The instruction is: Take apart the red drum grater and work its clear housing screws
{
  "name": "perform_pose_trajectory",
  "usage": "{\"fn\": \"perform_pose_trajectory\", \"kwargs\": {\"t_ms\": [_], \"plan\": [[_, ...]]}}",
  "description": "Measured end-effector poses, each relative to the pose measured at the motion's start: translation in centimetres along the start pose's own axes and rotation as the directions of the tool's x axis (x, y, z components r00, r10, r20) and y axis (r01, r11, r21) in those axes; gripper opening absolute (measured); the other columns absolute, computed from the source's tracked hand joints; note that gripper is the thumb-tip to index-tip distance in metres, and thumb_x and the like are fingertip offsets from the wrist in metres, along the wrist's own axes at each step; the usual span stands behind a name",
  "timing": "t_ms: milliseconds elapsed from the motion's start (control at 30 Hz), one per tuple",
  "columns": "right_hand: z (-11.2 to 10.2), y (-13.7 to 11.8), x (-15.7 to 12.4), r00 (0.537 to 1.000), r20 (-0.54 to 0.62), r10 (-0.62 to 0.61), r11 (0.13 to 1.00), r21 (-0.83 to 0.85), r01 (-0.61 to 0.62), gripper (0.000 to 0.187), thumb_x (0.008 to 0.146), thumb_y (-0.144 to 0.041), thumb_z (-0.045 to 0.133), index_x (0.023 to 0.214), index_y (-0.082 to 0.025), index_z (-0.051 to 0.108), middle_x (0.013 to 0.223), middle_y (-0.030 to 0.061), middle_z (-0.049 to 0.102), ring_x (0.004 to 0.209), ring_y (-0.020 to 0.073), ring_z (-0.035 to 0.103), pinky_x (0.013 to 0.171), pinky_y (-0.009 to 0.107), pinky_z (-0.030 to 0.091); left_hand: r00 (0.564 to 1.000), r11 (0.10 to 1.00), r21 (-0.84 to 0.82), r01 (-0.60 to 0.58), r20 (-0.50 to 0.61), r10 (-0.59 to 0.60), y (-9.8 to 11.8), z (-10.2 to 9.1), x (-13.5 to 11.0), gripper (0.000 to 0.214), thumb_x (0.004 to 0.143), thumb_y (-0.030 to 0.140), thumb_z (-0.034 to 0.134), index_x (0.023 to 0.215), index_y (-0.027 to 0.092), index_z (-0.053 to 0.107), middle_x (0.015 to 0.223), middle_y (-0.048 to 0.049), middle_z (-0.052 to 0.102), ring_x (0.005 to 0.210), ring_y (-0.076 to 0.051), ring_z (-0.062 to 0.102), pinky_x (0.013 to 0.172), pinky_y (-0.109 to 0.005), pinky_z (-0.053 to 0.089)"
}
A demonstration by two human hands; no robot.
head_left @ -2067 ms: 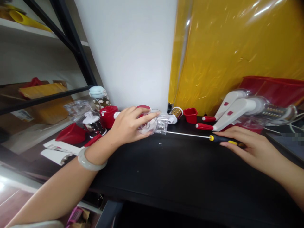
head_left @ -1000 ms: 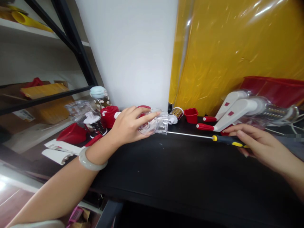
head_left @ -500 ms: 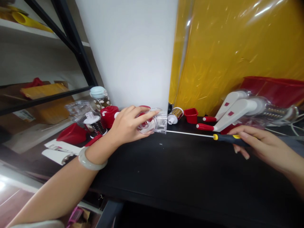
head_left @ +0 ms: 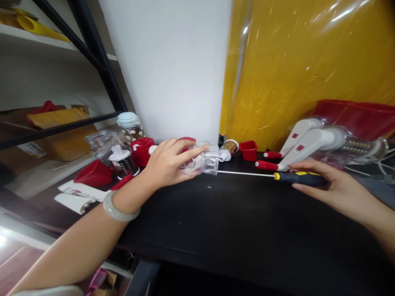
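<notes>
A clear plastic grater body (head_left: 210,160) lies on its side in the grip of my left hand (head_left: 168,162), fingers over its top and thumb low. Part of it is hidden behind the fingers. My right hand (head_left: 335,183) holds a screwdriver (head_left: 304,178) by its black and yellow handle, index finger above and thumb below. The metal shaft (head_left: 247,173) runs level to the left and meets the open end of the clear body. Its tip is hidden. Just behind the clear body lie a drum grater cylinder (head_left: 229,150) and a small red cup (head_left: 248,150).
Two white crank handles with red grips (head_left: 268,165) lie at right beside clear grater parts (head_left: 361,146). At left are a red hopper (head_left: 94,172), another drum (head_left: 120,160), white handle pieces (head_left: 75,197) and a bottle (head_left: 129,125). Everything stands on a black table (head_left: 231,234).
My right hand has shifted its fingers on the screwdriver handle, the thumb now lying underneath. The screwdriver has moved slightly left. My left hand and the clear body have barely moved.
</notes>
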State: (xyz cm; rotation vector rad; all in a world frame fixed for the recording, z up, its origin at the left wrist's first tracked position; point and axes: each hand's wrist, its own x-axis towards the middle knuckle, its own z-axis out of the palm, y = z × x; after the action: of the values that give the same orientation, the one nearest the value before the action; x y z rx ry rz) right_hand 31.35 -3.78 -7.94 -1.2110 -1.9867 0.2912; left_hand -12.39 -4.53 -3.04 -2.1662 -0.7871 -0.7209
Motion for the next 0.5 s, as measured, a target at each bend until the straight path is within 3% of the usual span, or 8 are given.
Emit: {"fn": "perform_pose_trajectory", "kwargs": {"t_ms": [67, 133, 267, 367, 500], "plan": [[-0.1, -0.3, 0.0, 1.0, 0.008, 0.02, 1.0, -0.007, -0.02, 0.048, 0.08, -0.065, 0.07, 0.114, -0.031, 0.073, 0.117, 0.0047, 0.076, 0.107, 0.0267, 0.071, 0.093, 0.039, 0.058, 1.0, 1.0, -0.008, -0.001, -0.001, 0.001, 0.0, 0.0, 0.0, 0.056, 0.088, 0.046, 0.073, 0.139, 0.026, 0.062, 0.118, -0.0106, 0.074, 0.091, -0.023, 0.066, 0.075, -0.034, 0.049], [-0.2, -0.7, 0.0, 0.999, 0.031, 0.031, 0.999, 0.015, -0.032, 0.047, 0.084, -0.069, 0.062, 0.105, -0.029, 0.075, 0.111, 0.0058, 0.077, 0.093, 0.0245, 0.072, 0.081, 0.036, 0.059, 1.0, 1.0, -0.011, 0.002, -0.012, -0.002, 0.0, 0.1, -0.1, 0.056, 0.088, 0.046, 0.073, 0.139, 0.026, 0.062, 0.118, -0.0105, 0.074, 0.091, -0.023, 0.066, 0.074, -0.034, 0.049], [-0.5, -0.8, -0.1, 0.992, 0.108, 0.058, 0.998, 0.018, -0.061, 0.044, 0.088, -0.067, 0.058, 0.093, -0.025, 0.072, 0.078, 0.0025, 0.071, 0.065, 0.0179, 0.064, 0.063, 0.031, 0.053, 1.0, 1.0, 0.0, 0.004, -0.021, -0.004, -0.1, 0.1, -0.1, 0.055, 0.089, 0.046, 0.073, 0.139, 0.027, 0.063, 0.118, -0.01, 0.074, 0.091, -0.023, 0.066, 0.074, -0.034, 0.049], [-0.3, -0.2, -0.2, 0.991, 0.132, 0.03, 1.0, -0.004, -0.029, 0.039, 0.087, -0.063, 0.063, 0.097, -0.026, 0.071, 0.08, 0.0019, 0.071, 0.072, 0.0195, 0.067, 0.068, 0.031, 0.054, 1.0, 1.0, 0.001, 0.004, -0.02, -0.004, -0.1, 0.1, -0.1, 0.055, 0.089, 0.047, 0.073, 0.139, 0.027, 0.062, 0.117, -0.0096, 0.074, 0.09, -0.022, 0.066, 0.074, -0.034, 0.049], [0.1, 0.5, -0.4, 0.994, 0.019, -0.104, 0.994, -0.021, 0.104, 0.036, 0.08, -0.056, 0.075, 0.1, -0.028, 0.066, 0.099, 0.0027, 0.073, 0.092, 0.0226, 0.07, 0.083, 0.034, 0.057, 1.0, 1.0, -0.017, -0.005, -0.009, 0.005, 0.0, 0.1, -0.1, 0.06, 0.087, 0.049, 0.075, 0.14, 0.025, 0.061, 0.118, -0.0104, 0.074, 0.091, -0.023, 0.066, 0.075, -0.034, 0.05]]}}
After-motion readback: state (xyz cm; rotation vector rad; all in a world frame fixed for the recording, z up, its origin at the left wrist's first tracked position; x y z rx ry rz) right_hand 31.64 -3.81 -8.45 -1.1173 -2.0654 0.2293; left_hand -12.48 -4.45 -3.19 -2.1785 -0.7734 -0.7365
